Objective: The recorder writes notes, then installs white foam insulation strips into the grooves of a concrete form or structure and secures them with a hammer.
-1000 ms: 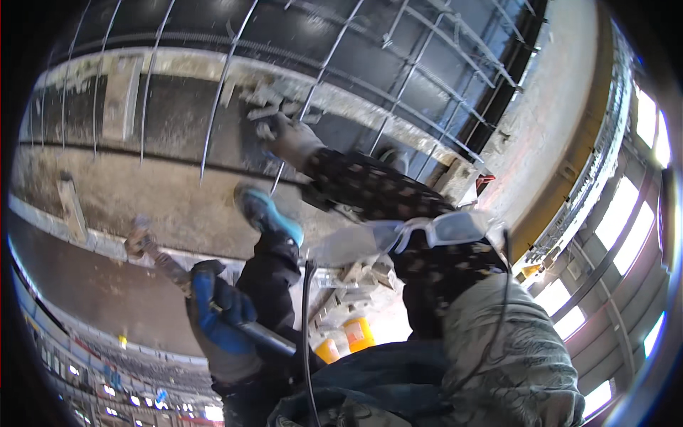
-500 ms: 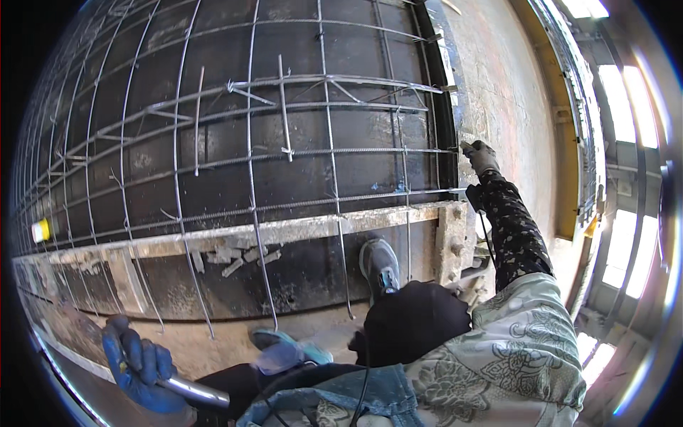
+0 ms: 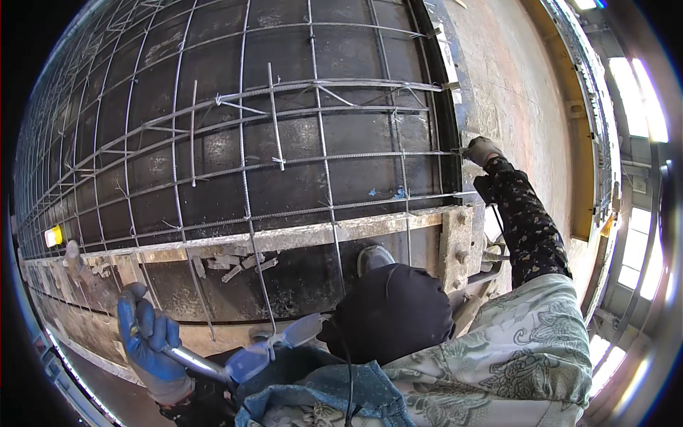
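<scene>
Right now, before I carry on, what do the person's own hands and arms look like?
The left hand is gloved in blue with a greyish cuff; the right hand is gloved in grey. The right forearm sleeve is black with pale speckles, the upper sleeve pale grey-green with floral scrolls. The left forearm sleeve looks dark and speckled too.

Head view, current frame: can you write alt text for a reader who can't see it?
A blue-gloved left hand holds a metal-handled tool; the grey-gloved right hand is at the right edge of a rebar mesh over a dark panel, though whether it touches the mesh is unclear. A crusted rail runs under the mesh's near side.
</scene>
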A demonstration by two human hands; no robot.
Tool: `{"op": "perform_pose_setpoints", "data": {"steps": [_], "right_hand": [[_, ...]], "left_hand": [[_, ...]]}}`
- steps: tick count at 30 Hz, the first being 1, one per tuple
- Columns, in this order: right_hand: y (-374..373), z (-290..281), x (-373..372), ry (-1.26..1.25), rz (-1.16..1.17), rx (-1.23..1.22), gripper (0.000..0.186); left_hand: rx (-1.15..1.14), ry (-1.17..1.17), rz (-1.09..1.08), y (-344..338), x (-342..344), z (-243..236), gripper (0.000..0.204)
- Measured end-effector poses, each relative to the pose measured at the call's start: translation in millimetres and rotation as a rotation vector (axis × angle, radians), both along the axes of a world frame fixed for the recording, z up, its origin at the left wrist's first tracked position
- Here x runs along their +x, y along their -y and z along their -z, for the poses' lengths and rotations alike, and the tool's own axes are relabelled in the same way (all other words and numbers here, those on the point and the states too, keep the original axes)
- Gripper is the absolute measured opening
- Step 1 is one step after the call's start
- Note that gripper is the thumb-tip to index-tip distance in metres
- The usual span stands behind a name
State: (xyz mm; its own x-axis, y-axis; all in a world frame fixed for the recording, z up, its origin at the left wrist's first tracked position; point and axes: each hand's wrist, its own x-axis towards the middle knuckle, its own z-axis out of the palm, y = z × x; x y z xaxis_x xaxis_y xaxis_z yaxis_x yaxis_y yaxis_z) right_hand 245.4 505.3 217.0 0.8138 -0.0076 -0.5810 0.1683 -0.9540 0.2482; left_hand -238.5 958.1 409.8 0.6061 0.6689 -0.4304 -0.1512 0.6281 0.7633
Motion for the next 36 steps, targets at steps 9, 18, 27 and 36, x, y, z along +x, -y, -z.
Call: {"op": "perform_pose_setpoints", "data": {"steps": [9, 18, 27, 36], "right_hand": [[1.8, 12.7, 20.7, -0.038, -0.211, -0.100, 0.044], [5.8, 25.4, 30.2, -0.103, -0.196, -0.125, 0.037], [33.0, 40.1, 1.8, 0.097, -0.175, -0.013, 0.033], [4.6, 30.7, -15.5, 0.221, -0.145, 0.058, 0.031]], "left_hand": [[0.185, -0.357, 0.111, 12.2, 44.5, 29.5, 0.032], [0.245, -0.445, 0.228, 23.8, 78.3, 40.0, 0.031], [0.219, -0.536, 0.262, 32.7, 98.1, 40.8, 0.031], [0.262, -0.542, 0.330, 42.4, 116.7, 53.4, 0.026]]}}
